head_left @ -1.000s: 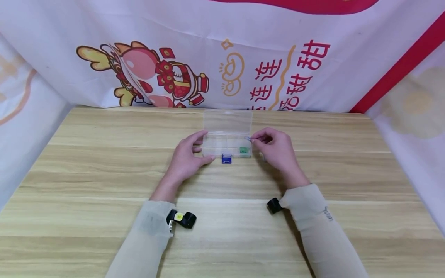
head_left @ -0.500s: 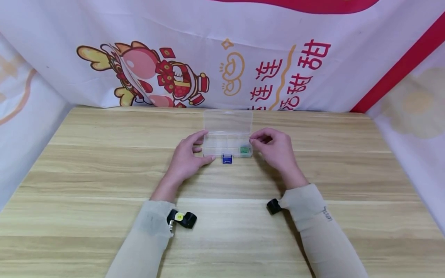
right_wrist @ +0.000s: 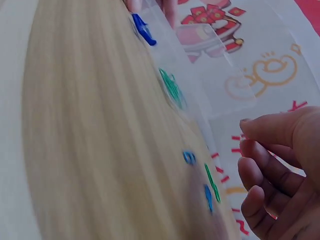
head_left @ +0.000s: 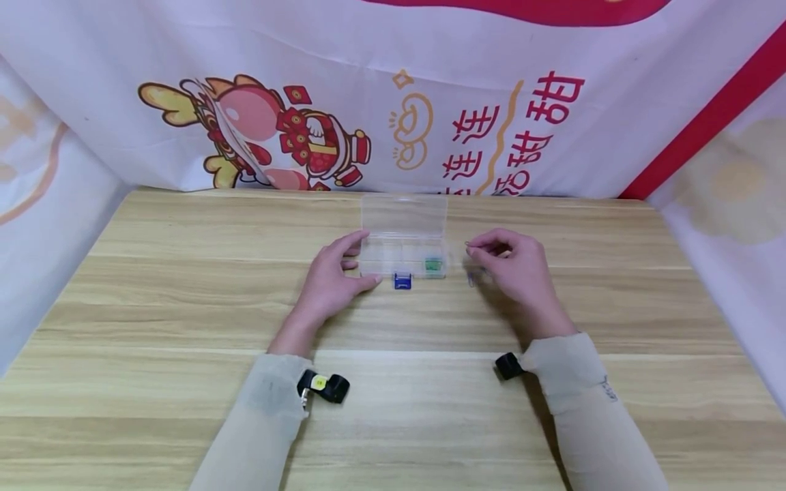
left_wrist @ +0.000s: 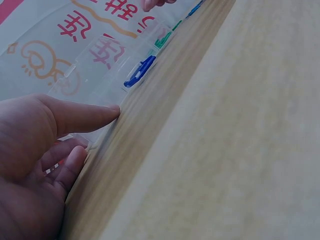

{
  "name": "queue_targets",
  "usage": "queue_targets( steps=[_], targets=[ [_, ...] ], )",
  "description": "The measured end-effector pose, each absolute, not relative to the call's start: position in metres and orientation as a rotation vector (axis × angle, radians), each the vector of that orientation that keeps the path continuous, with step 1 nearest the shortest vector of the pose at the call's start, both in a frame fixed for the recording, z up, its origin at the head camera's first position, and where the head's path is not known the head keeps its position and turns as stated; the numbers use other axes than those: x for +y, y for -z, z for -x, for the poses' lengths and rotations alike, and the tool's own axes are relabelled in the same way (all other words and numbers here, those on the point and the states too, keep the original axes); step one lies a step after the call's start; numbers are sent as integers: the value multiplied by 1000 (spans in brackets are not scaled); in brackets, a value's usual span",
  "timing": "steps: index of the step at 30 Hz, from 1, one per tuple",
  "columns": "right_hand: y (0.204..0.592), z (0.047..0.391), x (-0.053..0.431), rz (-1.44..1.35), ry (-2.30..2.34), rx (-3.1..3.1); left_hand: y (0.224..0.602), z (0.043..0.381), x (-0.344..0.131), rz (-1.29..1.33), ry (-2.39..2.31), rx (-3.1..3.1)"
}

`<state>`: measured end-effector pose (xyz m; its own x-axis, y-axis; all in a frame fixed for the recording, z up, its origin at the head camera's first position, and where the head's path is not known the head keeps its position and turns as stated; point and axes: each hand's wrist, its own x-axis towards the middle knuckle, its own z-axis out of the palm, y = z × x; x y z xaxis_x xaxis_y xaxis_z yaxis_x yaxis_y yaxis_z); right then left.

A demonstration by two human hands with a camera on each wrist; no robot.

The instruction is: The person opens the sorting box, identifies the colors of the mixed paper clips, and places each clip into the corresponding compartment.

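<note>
A clear plastic compartment box (head_left: pixel 381 257) stands with its lid raised, a blue latch (head_left: pixel 402 281) hanging at its front. My left hand (head_left: pixel 334 276) grips its left end, thumb at the front edge and fingers toward the back. Green paper clips (head_left: pixel 432 264) fill the front right compartment. Off the box's right end, my right hand (head_left: pixel 512 262) hovers over the table with bent fingers. In the right wrist view, a narrow gap parts thumb and index finger, and no clip shows there. Below lie a green paper clip (right_wrist: pixel 212 182) and two blue paper clips (right_wrist: pixel 208 197).
The wooden table (head_left: pixel 393 423) meets a printed white cloth (head_left: pixel 368 41) right behind the box. More cloth hangs along both sides. Each sleeve cuff carries a black wrist camera, the left one (head_left: pixel 334 388) and the right one (head_left: pixel 508 366).
My right hand has moved right, away from the box. The blue paper clip it pinched over the right end no longer shows at its fingertips. The left hand has stayed put.
</note>
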<state>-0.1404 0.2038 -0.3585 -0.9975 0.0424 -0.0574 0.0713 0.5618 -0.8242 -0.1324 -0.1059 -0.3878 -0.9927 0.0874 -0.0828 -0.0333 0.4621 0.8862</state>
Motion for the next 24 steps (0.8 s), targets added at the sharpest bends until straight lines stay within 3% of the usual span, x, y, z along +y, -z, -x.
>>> queue_targets(
  steps=[13,24],
  targets=[
    [371,122,250,-138,1327,2820,387,129,-107,-40,-1578,2582],
    [381,119,252,-146,1233,2834,387,129,-106,-48,-1560,2599]
  ],
)
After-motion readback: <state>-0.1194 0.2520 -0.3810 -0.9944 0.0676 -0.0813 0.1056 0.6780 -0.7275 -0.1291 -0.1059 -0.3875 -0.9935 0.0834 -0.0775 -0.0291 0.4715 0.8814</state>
